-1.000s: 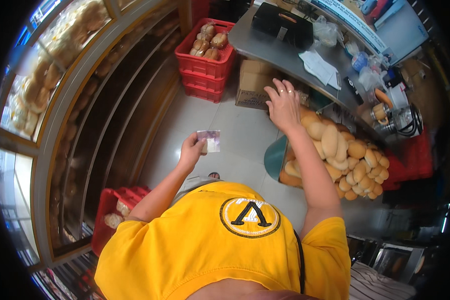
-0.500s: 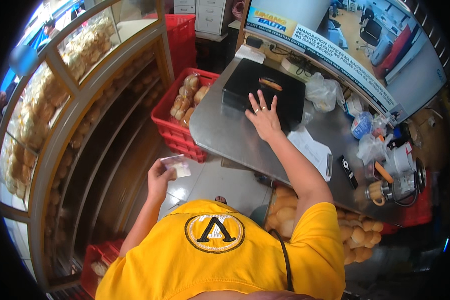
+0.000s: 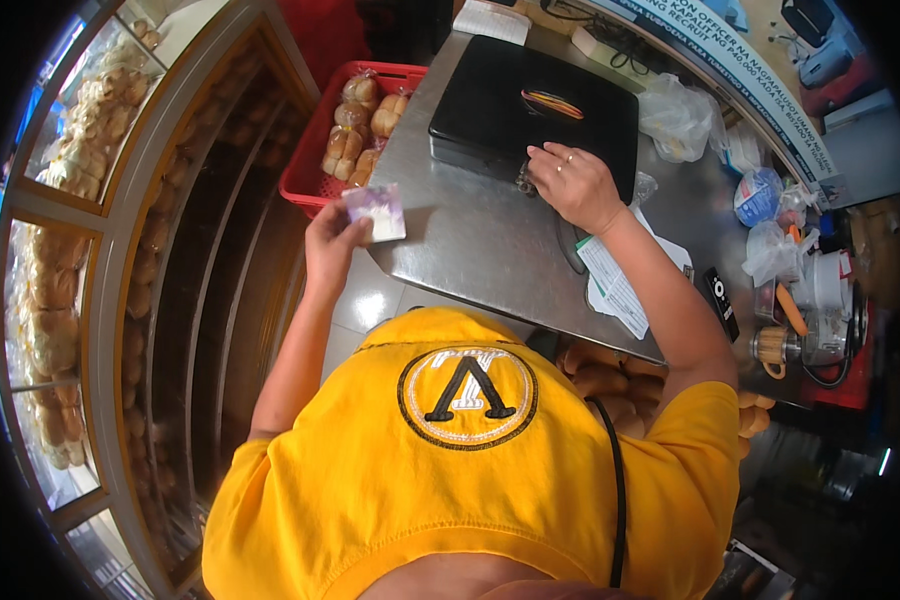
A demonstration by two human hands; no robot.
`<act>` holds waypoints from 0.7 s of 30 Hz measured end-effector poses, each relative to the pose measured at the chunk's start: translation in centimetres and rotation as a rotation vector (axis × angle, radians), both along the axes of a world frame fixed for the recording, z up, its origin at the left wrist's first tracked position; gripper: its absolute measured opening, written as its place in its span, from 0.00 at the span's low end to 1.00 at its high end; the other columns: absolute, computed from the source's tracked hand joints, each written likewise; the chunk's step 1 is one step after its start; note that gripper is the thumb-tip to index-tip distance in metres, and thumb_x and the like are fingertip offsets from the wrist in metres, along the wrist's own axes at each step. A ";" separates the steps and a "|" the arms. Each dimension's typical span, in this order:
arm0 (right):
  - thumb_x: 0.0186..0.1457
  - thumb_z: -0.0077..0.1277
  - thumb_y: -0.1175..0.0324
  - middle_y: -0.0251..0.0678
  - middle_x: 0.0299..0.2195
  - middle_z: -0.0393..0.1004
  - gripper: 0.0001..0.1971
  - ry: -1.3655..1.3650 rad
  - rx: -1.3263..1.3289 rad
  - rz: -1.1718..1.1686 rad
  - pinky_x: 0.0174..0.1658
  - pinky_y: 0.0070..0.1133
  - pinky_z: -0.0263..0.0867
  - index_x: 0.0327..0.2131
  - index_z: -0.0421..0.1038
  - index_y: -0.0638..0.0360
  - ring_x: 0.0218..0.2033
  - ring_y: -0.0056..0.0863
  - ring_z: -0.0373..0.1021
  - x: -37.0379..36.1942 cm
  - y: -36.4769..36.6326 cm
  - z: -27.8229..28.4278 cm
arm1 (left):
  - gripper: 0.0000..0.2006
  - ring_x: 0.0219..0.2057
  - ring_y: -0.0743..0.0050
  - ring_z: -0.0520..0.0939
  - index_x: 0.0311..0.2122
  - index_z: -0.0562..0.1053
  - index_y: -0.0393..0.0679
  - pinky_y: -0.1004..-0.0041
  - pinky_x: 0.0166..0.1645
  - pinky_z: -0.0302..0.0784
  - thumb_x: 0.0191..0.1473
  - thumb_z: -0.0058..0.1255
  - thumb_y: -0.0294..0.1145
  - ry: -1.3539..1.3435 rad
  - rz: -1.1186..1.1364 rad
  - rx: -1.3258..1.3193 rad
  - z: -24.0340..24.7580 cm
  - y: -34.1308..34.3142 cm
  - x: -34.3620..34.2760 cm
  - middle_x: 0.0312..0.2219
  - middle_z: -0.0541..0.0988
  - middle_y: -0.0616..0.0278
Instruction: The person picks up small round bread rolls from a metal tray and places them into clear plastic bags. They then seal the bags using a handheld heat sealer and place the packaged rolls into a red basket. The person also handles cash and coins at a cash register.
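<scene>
The left hand pinches a thin, floppy paper note by its edge, just left of the black box on the table, where the right hand rests, fingers curled.

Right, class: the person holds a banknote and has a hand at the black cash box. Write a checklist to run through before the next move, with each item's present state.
1. Banknote gripped in the left hand: ok.
2. Right hand on the front edge of the cash box: ok.
3. Cash box lid open: not ok, it lies shut.
4. Key in the lock: cannot tell, the fingers hide it.
5. Steel counter bare in front of the box: ok.
6. Paper slips clear of the box: ok.
</scene>
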State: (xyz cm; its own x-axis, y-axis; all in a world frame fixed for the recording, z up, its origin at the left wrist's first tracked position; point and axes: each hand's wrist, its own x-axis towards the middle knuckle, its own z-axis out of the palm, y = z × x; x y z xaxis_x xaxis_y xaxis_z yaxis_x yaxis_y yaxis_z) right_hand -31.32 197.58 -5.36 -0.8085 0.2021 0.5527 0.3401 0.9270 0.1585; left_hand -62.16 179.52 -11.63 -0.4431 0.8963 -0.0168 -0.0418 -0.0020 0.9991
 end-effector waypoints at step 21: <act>0.55 0.47 0.58 0.55 0.24 0.70 0.17 0.709 -0.283 -0.346 0.32 0.37 0.61 0.28 0.71 0.68 0.28 0.52 0.68 -3.2 15.6 13.9 | 0.11 0.32 0.47 0.80 0.32 0.79 0.44 0.60 0.39 0.76 0.44 0.56 0.38 1.026 -0.041 0.198 7.0 30.3 10.2 0.26 0.79 0.48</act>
State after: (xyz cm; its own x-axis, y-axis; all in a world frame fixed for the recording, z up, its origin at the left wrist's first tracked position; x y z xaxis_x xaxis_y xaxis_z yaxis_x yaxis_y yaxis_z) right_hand -34.53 213.18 8.49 -0.1559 0.5822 0.7980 0.5440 0.7249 -0.4226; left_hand -51.98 209.86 -4.64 -0.1309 0.8564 0.4994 0.8224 -0.1875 0.5372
